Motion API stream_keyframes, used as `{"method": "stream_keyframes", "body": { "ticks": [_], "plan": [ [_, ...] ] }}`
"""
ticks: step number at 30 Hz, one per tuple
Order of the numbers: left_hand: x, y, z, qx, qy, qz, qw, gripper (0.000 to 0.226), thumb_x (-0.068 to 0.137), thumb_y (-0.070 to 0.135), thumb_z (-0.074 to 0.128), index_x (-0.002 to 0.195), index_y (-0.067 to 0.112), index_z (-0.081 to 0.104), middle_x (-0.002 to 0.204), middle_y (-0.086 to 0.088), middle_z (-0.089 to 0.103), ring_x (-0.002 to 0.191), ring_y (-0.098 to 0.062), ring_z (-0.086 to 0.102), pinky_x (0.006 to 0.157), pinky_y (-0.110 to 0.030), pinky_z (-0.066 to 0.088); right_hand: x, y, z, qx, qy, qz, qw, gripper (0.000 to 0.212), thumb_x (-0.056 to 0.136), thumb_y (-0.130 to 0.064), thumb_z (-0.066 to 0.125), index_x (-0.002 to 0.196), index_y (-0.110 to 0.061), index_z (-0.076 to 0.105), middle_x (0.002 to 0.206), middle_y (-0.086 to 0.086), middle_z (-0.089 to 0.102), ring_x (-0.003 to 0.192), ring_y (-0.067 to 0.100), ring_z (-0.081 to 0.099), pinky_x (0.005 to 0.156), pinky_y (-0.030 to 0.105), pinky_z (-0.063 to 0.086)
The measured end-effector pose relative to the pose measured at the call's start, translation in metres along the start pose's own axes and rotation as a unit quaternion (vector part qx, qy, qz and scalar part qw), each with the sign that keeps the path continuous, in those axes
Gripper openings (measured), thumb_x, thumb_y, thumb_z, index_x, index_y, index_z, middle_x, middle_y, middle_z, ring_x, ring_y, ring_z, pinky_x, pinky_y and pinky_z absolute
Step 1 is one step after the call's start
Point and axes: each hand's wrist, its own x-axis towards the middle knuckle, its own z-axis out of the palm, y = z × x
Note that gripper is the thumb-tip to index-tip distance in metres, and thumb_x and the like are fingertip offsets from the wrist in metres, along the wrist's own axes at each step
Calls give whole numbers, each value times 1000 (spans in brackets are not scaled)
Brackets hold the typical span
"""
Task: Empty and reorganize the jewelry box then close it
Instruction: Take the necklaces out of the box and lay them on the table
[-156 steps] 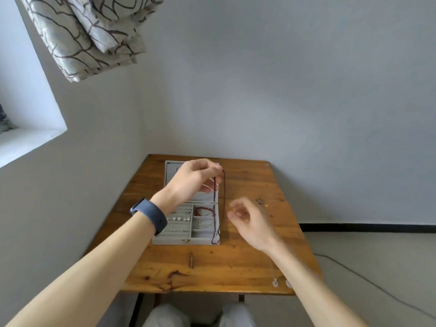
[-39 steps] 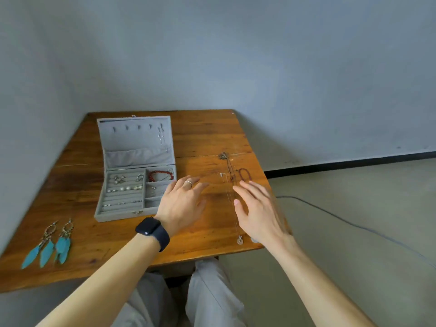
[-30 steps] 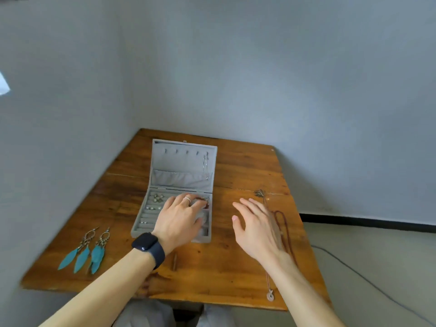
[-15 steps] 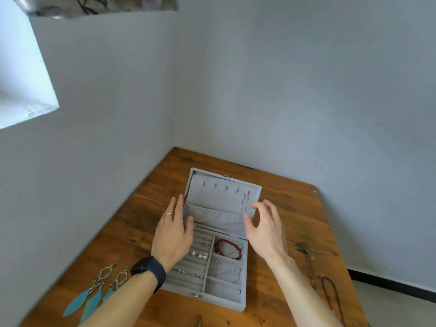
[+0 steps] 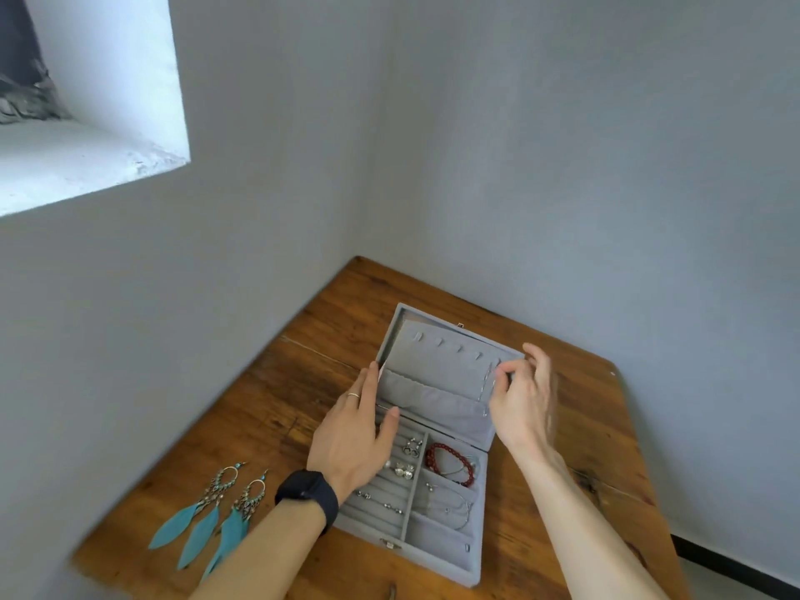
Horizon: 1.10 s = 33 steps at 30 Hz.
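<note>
head view | change: both hands have risen from the tray to the lid (image 5: 428, 361) — so the thin chain (image 5: 487, 389) on its right-hand hook looks next out | left hand (image 5: 357, 430): fingers straight, flat against the lid's left edge, gripping nothing | right hand (image 5: 521, 398): thumb and forefinger pinching the chain's top, other fingers fanned | jewelry box (image 5: 437, 543): open, lower centre of frame, red bracelet (image 5: 428, 459) inside — emptying unfinished

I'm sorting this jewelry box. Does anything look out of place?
Yes: two teal earrings lie on the table left of the box, outside it. In the lid, one chain hangs alone at the right end, its top pinched by the right hand.
</note>
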Motion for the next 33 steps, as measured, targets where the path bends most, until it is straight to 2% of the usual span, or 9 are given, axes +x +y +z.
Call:
{"method": "stream_keyframes", "body": {
  "ticks": [4,8,14,17,19,22,25,29,33],
  "plan": [
    [0,-1,0,4,4,4,1000,76,100,58,30,159,26,-6,166,0,14,144,-19,34,102,-32,48,10,-3,-11,4,28,-35,999,7,92,-1,59,95,-5,65,135,13,52,119,33,53,96,43,46],
    [-2,0,0,11,7,6,1000,77,99,58,30,159,25,-7,166,0,14,142,-20,37,100,-32,49,19,-5,-22,-56,-6,-95,994,10,93,-2,58,100,-6,63,127,9,56,114,29,52,91,41,49],
    [-2,0,0,19,11,12,1000,80,98,59,32,159,24,-6,166,-1,15,143,-19,36,103,-30,47,19,-4,-19,-75,8,-90,993,9,96,-6,54,100,-11,59,106,6,58,96,25,54,77,34,45],
    [-2,0,0,16,10,13,1000,80,97,59,32,159,23,-5,166,-1,14,144,-19,34,105,-31,45,16,-3,-12,-106,40,-104,988,18,86,3,60,97,-11,56,97,8,60,86,25,52,68,33,43],
    [-2,0,0,16,9,13,1000,80,97,59,32,159,23,-4,166,0,13,144,-19,33,107,-31,44,12,1,-7,-132,57,-119,982,22,82,6,63,97,-9,57,101,10,60,88,28,53,69,37,46],
    [-2,0,0,17,6,11,1000,80,96,59,33,159,23,-2,166,1,14,144,-18,33,107,-31,42,8,13,1,-145,72,-116,980,12,89,-1,62,99,-7,60,125,13,56,105,33,52,77,45,49],
    [-1,0,1,22,8,11,1000,82,95,60,34,159,22,0,165,0,17,144,-18,32,108,-30,42,13,17,3,-115,93,-131,980,9,93,-2,56,99,-8,58,125,11,56,102,31,53,77,43,46],
    [1,-2,2,26,6,8,1000,83,94,60,36,159,19,2,164,-2,19,144,-18,31,108,-30,42,34,4,-9,-53,135,-147,979,14,93,0,54,101,-11,51,101,9,58,82,29,55,69,38,41],
    [1,-2,4,35,-1,5,999,84,93,61,35,159,19,3,164,-3,20,144,-19,32,107,-30,42,44,-10,-24,32,92,-143,985,11,99,-7,49,103,-18,46,93,6,58,81,29,56,69,37,44]
  ]
}}
